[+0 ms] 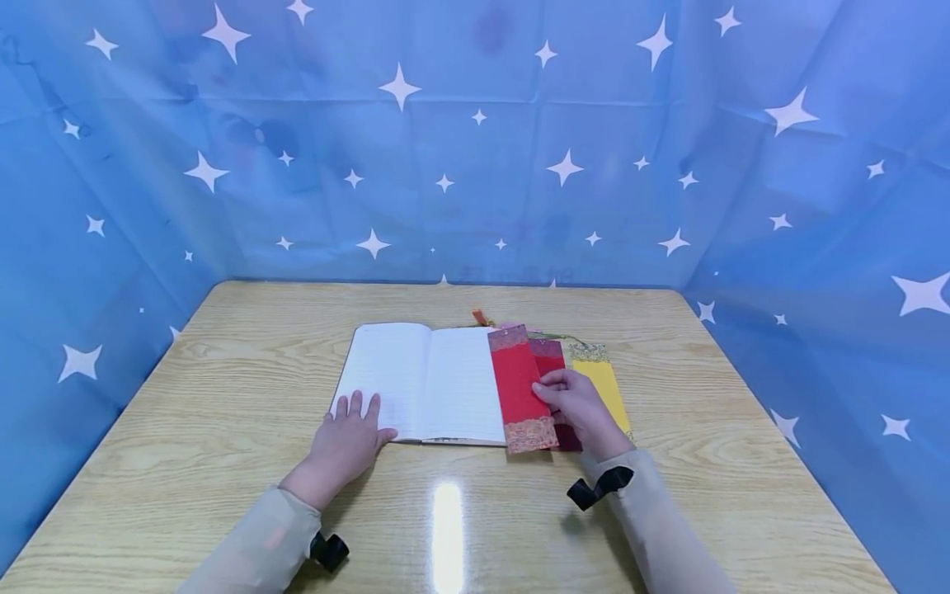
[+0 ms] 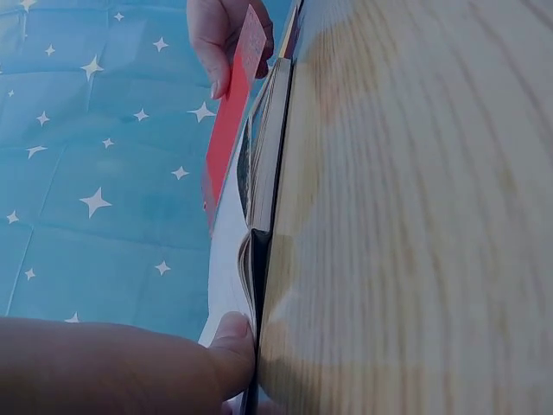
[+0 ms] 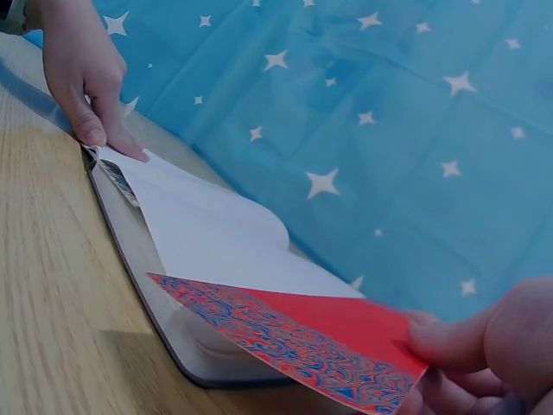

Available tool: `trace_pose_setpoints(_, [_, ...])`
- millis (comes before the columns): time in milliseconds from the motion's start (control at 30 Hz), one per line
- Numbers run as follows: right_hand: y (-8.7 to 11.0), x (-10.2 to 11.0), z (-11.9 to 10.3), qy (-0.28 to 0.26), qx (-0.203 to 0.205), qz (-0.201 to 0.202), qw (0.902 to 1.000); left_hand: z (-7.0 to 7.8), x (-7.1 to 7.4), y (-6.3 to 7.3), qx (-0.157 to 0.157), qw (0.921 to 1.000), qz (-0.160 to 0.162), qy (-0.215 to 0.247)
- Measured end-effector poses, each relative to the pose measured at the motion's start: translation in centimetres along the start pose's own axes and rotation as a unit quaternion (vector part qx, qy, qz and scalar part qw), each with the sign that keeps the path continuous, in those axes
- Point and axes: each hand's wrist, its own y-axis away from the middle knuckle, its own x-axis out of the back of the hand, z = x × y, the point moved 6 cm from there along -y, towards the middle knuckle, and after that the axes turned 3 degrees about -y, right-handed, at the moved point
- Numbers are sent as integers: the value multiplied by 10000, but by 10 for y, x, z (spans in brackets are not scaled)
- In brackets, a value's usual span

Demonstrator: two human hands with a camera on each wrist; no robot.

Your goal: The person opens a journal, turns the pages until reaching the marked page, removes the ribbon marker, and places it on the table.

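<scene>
An open notebook (image 1: 393, 355) with lined white pages lies on the table. My left hand (image 1: 343, 450) rests on the lower left page with its fingers spread, and its thumb (image 2: 232, 346) presses the page by the lower edge. Between thumb and fingers, my right hand (image 1: 582, 408) pinches the right edge of a bright red bookmark (image 1: 515, 379) with patterned bands at both ends. This bookmark is tilted over the right page; its lower patterned band (image 3: 294, 341) shows large in the right wrist view. Partly hidden behind it is a darker red bookmark (image 1: 547, 349).
A yellow bookmark (image 1: 604, 384) with a patterned band lies to the right, partly under my right hand. An orange tassel (image 1: 481, 317) and a green cord (image 1: 560, 337) stick out past the notebook's top edge. A blue star-patterned curtain (image 1: 475, 165) surrounds the wooden table (image 1: 223, 371).
</scene>
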Motion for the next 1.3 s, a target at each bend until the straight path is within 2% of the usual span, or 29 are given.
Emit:
trace_pose_setpoints(267, [4, 25, 0, -14, 46, 179, 9998, 2, -2, -3, -39, 10000, 48, 43])
trace_pose_setpoints(533, [10, 41, 2, -12, 172, 130, 9998, 1, 0, -2, -39, 9999, 78, -87])
trace_pose_setpoints(733, [14, 56, 4, -12, 117, 161, 9998, 1, 0, -1, -30, 10000, 65, -19])
trace_pose_setpoints(933, [15, 74, 1, 262, 139, 308, 9991, 2, 0, -2, -33, 9999, 145, 25])
trace_pose_setpoints(1300, [13, 101, 4, 717, 173, 357, 9966, 0, -1, 0, 41, 10000, 41, 25])
